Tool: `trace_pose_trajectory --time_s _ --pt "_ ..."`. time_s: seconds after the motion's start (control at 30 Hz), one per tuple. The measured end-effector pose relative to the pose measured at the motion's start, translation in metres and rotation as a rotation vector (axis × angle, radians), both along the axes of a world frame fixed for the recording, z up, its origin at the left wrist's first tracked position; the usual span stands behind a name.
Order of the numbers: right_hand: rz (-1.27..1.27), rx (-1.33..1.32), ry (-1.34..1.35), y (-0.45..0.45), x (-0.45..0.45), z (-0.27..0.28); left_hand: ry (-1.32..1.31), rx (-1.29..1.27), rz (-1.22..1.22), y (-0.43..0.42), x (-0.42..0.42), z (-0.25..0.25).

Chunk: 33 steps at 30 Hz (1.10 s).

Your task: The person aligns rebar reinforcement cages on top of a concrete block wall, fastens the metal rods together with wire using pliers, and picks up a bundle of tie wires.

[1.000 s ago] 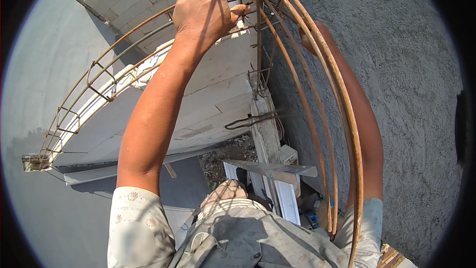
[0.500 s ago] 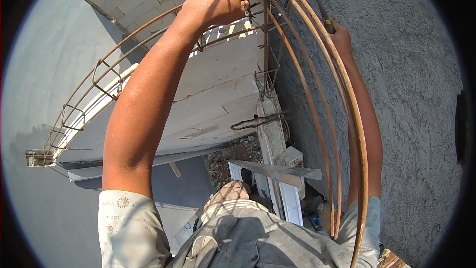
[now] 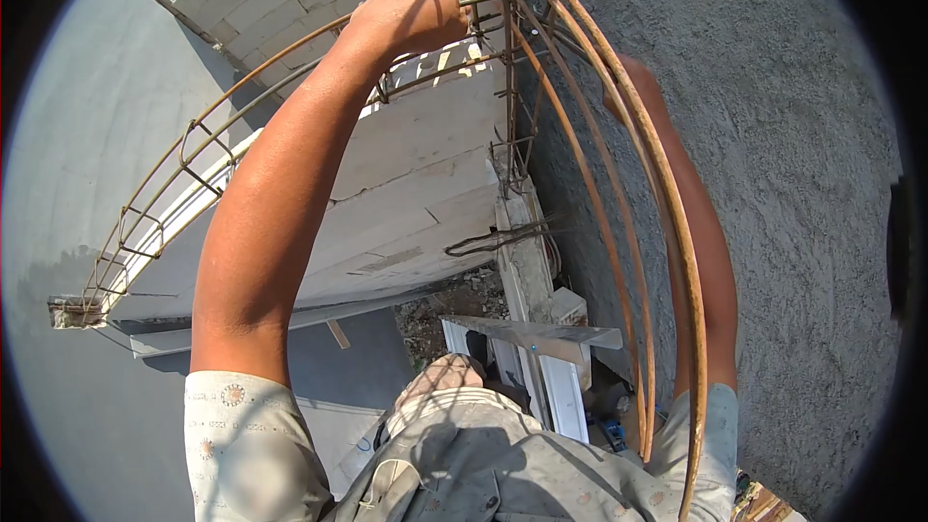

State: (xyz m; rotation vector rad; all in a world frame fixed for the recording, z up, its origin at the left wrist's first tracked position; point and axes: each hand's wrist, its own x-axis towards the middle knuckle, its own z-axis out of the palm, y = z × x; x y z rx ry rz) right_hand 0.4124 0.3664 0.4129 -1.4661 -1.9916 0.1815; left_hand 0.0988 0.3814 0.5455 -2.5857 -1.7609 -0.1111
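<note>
My left hand (image 3: pixel 418 12) is closed around a horizontal steel bar of the rebar cage (image 3: pixel 198 150), next to the upright rebars (image 3: pixel 508 48) at the top middle. Beyond the long curved rebars (image 3: pixel 633 87) my right hand (image 3: pixel 640 97) is closed and partly covered by them. Half a second ago it held pincers with a dark metal head and yellowish grip. The pincers cannot be made out now, hidden behind the rods or blurred. The curved rebars bend down past my right arm towards my body.
A pale block wall (image 3: pixel 416 169) runs below the cage, with a rough grey plastered wall (image 3: pixel 793 184) on the right. Bent wires (image 3: pixel 483 240) stick out near the concrete post (image 3: pixel 517 271). Far below lie rubble (image 3: pixel 449 304) and a metal sheet (image 3: pixel 541 332).
My right hand has moved left and down behind the curved rebars, and the pincers have gone from sight. My left hand keeps its hold; the view has shifted slightly.
</note>
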Motion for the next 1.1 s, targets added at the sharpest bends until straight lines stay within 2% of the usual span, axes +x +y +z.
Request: trace_pose_trajectory --time_s 0.07,0.1,0.2,0.3,0.4,0.5,0.6,0.7,0.8,0.9,1.0,1.1 --pt "-0.085 -0.139 0.183 -0.014 0.014 -0.007 -0.005 0.062 0.046 -0.019 0.01 -0.001" --pt "-0.142 -0.059 0.19 -0.025 0.019 -0.004 -0.034 0.096 0.105 -0.028 0.017 0.0" --pt "-0.008 0.097 0.2 -0.055 0.04 0.001 -0.078 0.11 0.168 -0.047 0.026 0.008" --pt "-0.037 0.011 0.319 -0.094 0.028 0.034 -0.084 0.129 0.099 -0.041 0.017 0.002" --pt "0.081 0.274 0.03 -0.095 0.025 0.015 -0.126 0.259 0.079 -0.016 0.009 -0.025" --pt "-0.053 0.176 -0.273 -0.105 0.028 0.038 -0.092 0.187 0.045 -0.024 0.011 -0.017" --pt "-0.026 0.28 -0.331 -0.106 0.033 0.062 -0.109 0.212 0.033 -0.023 0.011 -0.017" --pt "0.022 0.309 -0.272 -0.12 0.017 0.085 -0.072 0.158 0.049 -0.024 0.011 -0.012" --pt "0.113 0.419 -0.196 -0.127 0.007 0.086 -0.102 0.188 0.065 -0.023 0.011 -0.018" --pt "0.006 0.351 -0.587 -0.107 0.026 0.072 -0.044 0.102 0.107 -0.023 0.014 -0.011" --pt "0.041 0.385 -0.686 -0.107 0.03 0.108 -0.066 0.115 0.083 -0.028 0.013 -0.008" --pt "0.102 0.366 -0.464 -0.114 0.016 0.111 -0.046 0.094 0.074 -0.022 0.014 -0.009"
